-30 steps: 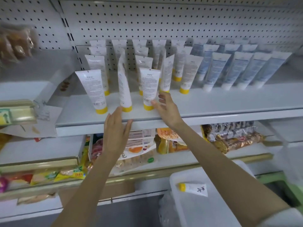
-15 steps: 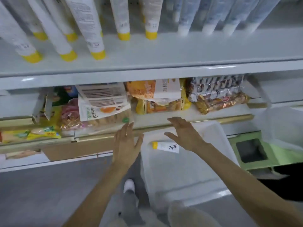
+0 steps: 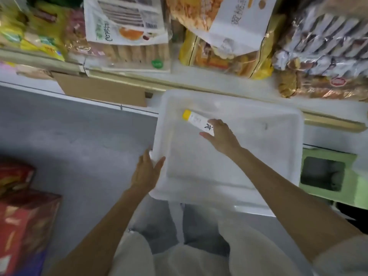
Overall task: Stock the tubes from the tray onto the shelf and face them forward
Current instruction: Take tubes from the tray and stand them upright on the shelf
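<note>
Both hands have dropped to the tray (image 3: 229, 176). The right hand (image 3: 221, 136) now reaches the only tube (image 3: 194, 118) lying there, thumb and fingers bracketing its tail; I cannot tell if they grip yet. The left hand (image 3: 146, 172), open, rests on the tray's rim, so pickup looks near

The right hand (image 3: 221, 136) covers the tail end of the tube (image 3: 194, 120); whether its fingers grip it or only lie over it cannot be told. The snack packets (image 3: 127, 32) above are blurred and cut by the top edge. A red box (image 3: 22, 226) runs off the left edge.
</note>
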